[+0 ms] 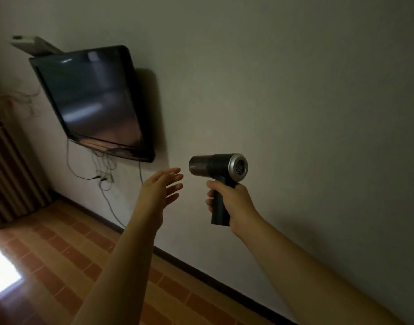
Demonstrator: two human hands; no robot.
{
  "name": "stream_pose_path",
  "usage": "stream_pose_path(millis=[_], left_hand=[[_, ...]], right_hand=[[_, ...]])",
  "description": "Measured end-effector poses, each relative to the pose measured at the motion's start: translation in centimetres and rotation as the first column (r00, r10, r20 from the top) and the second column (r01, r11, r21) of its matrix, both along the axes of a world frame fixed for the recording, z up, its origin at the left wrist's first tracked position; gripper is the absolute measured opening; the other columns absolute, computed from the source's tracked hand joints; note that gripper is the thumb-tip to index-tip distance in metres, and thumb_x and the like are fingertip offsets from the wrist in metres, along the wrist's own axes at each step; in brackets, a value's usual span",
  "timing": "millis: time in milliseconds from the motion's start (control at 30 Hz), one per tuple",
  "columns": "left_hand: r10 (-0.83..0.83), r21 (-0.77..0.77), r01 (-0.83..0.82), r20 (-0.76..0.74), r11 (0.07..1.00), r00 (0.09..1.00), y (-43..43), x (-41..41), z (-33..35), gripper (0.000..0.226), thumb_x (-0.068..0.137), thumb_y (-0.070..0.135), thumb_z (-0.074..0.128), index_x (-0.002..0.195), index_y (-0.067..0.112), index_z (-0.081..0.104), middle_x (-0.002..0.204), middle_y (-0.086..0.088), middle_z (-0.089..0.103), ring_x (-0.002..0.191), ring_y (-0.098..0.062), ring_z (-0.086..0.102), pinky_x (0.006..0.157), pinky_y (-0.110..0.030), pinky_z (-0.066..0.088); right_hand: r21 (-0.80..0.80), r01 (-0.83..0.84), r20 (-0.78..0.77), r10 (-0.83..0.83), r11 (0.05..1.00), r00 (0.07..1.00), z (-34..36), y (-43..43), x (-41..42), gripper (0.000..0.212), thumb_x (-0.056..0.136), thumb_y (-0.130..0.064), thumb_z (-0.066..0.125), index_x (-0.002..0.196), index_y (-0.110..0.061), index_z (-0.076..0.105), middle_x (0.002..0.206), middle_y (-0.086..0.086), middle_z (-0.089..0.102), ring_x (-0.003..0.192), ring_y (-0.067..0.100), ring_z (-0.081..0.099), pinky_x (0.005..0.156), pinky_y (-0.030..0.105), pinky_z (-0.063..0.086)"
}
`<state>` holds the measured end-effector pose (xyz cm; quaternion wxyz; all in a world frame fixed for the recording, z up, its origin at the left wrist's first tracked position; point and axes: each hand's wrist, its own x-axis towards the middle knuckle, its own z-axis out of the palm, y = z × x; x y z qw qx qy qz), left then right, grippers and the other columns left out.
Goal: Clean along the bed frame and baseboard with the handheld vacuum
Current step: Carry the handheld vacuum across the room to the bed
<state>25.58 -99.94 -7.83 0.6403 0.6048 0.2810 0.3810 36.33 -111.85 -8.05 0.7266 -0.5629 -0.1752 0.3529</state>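
My right hand (pixel 229 204) grips the dark handle of the handheld vacuum (pixel 216 167), held up in the air in front of the wall. The vacuum has a dark body, a clear cup pointing left and a silver vented rear end facing right. My left hand (pixel 161 188) is raised just left of the cup with its fingers spread, holding nothing and not touching the vacuum. The dark baseboard (pixel 201 270) runs diagonally along the foot of the wall below both arms. No bed frame is in view.
A black television (pixel 93 99) hangs on the wall at upper left, with cables (pixel 107 184) dropping to a wall socket and down to the floor. A ribbed radiator (pixel 11 174) stands at far left. The floor (pixel 67 254) is brown tile with a bright patch at the left edge.
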Motion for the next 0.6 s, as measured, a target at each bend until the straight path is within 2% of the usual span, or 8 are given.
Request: stream_pose_path(millis=[167,333,433,600], left_hand=[[0.129,-0.016,-0.129,0.003,0.992,0.992,8.1,1.7,-0.9,0.023,0.097,0.02,0.044,0.113,0.016,0.06,0.111,-0.003,0.065,0.104,-0.02,0.062,0.084,-0.03,0.05],[0.306,-0.035,-0.306,-0.011,0.951,0.952,16.7,2.8,-2.0,0.023,0.096,0.023,0.047,0.111,0.019,0.064,0.11,-0.001,0.067,0.105,-0.02,0.063,0.081,-0.03,0.051],[0.469,-0.017,-0.469,-0.026,0.883,0.883,20.9,2.5,-1.6,0.022,0.097,0.021,0.046,0.106,0.021,0.065,0.107,0.0,0.068,0.102,-0.019,0.064,0.077,-0.028,0.049],[0.657,-0.037,-0.658,-0.031,0.752,0.753,27.5,-0.3,-1.7,0.021,0.096,0.019,0.045,0.1,0.018,0.066,0.111,-0.01,0.067,0.106,-0.028,0.063,0.086,-0.035,0.048]], right_hand=[[0.007,-0.149,-0.008,0.149,0.989,0.989,-0.5,10.3,2.9,0.026,0.084,-0.013,0.071,0.109,-0.01,0.066,0.073,0.005,0.064,0.061,0.016,0.061,0.065,0.029,0.054],[0.019,-0.324,0.0,0.325,0.946,0.946,-1.2,21.3,5.6,0.021,0.084,-0.013,0.07,0.105,-0.01,0.066,0.071,0.005,0.063,0.058,0.015,0.06,0.062,0.027,0.054],[0.017,-0.442,0.003,0.442,0.897,0.897,-0.8,27.9,6.3,0.017,0.084,-0.011,0.07,0.1,-0.009,0.066,0.067,0.004,0.062,0.054,0.014,0.059,0.058,0.026,0.053],[0.007,-0.606,0.02,0.606,0.795,0.795,-1.4,38.4,4.3,0.007,0.083,-0.009,0.07,0.088,-0.013,0.065,0.064,0.003,0.061,0.055,0.016,0.058,0.063,0.032,0.052]])
